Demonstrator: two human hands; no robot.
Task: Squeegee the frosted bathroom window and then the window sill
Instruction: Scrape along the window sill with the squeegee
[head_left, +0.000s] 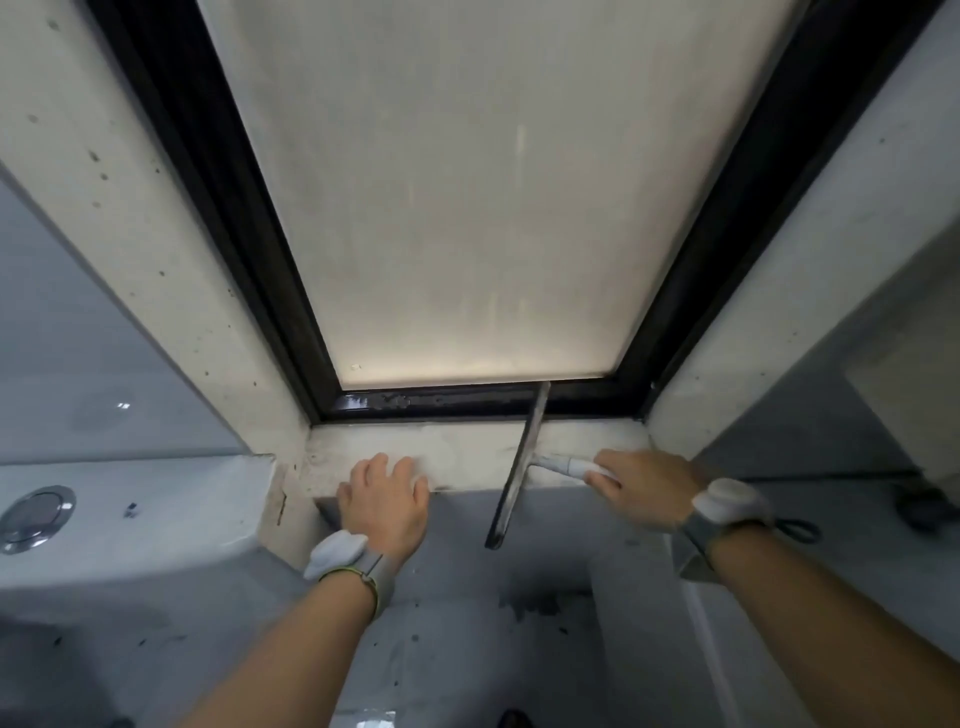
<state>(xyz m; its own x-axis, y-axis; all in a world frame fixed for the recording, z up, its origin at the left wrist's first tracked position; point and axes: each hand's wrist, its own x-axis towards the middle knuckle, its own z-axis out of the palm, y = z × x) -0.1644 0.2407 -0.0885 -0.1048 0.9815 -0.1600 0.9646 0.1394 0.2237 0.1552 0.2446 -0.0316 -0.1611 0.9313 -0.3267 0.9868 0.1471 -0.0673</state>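
The frosted window fills the upper middle, set in a black frame. Below it runs the pale concrete window sill. My right hand grips the white handle of a squeegee. Its long blade lies across the sill from the frame's bottom rail to past the sill's front edge. My left hand rests flat on the sill's front edge, left of the blade, fingers spread, holding nothing. Both wrists wear white bands.
Concrete reveals flank the window on both sides. A round chrome flush button sits on a white ledge at the far left. A grey wall drops below the sill. Something dark lies on the ledge at the right.
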